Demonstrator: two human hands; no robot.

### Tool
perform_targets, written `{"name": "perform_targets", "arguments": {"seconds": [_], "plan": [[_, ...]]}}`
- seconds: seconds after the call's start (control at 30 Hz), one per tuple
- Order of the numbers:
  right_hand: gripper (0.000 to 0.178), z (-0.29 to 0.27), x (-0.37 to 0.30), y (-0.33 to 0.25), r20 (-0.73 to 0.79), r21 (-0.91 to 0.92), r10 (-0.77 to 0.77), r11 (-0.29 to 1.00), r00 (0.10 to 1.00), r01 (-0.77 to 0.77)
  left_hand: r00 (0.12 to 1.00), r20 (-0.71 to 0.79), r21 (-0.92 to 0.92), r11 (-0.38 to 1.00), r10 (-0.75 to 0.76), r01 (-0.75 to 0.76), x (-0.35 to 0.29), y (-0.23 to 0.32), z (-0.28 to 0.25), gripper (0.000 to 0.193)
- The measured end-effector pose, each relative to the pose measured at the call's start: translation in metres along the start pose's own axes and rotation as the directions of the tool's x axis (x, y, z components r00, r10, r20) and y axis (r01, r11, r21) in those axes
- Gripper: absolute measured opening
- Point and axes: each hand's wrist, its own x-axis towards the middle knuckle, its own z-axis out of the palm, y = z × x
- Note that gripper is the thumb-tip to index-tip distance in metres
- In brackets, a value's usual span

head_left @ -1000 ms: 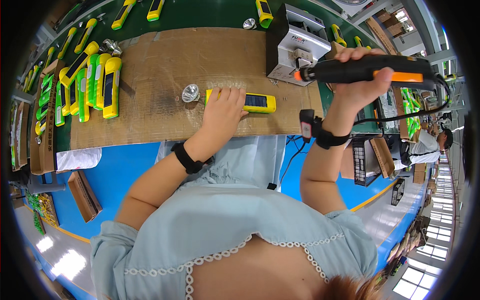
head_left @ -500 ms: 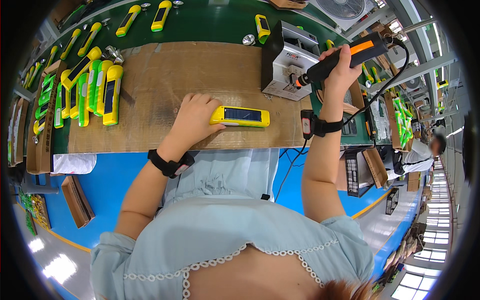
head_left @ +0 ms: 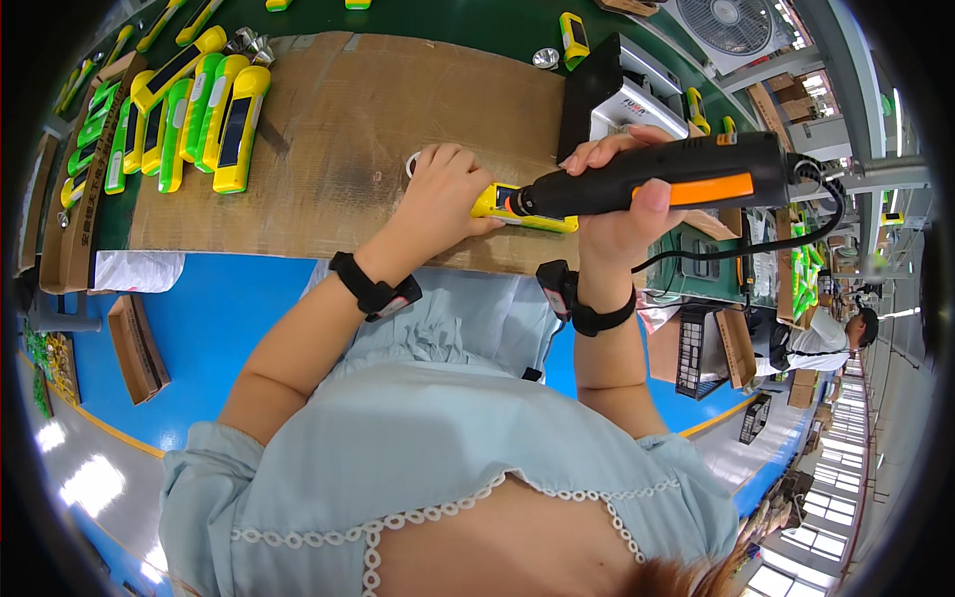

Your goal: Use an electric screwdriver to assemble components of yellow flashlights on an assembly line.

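On the cardboard sheet (head_left: 328, 179) lies a yellow flashlight (head_left: 560, 225) with a dark solar panel. My left hand (head_left: 443, 199) is closed around its left end. A pale round rim (head_left: 412, 164) shows just behind those fingers. In my right hand (head_left: 622, 219) I grip a black electric screwdriver (head_left: 686, 169) with an orange lever. The tool lies nearly level, pointing left, and its tip is over the flashlight beside my left fingers. Whether the tip touches the flashlight or a screw, I cannot tell. The screwdriver and right hand cover part of the flashlight.
Several yellow and green flashlights (head_left: 237, 134) lean together at the left, beside a carton (head_left: 75, 224) of green parts. Behind the screwdriver stands a black and silver box-shaped machine (head_left: 622, 104). Further back are a shiny reflector cup (head_left: 545, 59) and a fan (head_left: 723, 22). A cable trails right.
My right hand has brought the screwdriver from the machine's front down and left to the flashlight. My left hand keeps its hold. The view has shifted, too.
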Motion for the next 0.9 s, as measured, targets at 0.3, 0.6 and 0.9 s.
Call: {"name": "perform_targets", "arguments": {"seconds": [0.3,0.6,0.9], "plan": [[0.054,-0.001,0.001,0.007,-0.037,0.059,0.036,0.998,0.999,-0.034,1.0,-0.016,-0.045,0.999,0.0,0.0,-0.001,0.0,0.0,0.042],[0.053,0.005,-0.008,0.012,-0.001,0.023,0.084,0.996,0.997,-0.083,0.999,-0.036,-0.059,0.998,0.01,-0.013,-0.001,-0.001,0.001,0.041],[0.047,0.0,-0.011,0.023,0.097,0.032,0.111,0.993,0.989,-0.114,1.0,-0.028,-0.072,0.997,0.005,-0.007,-0.001,-0.002,0.003,0.042]]}}
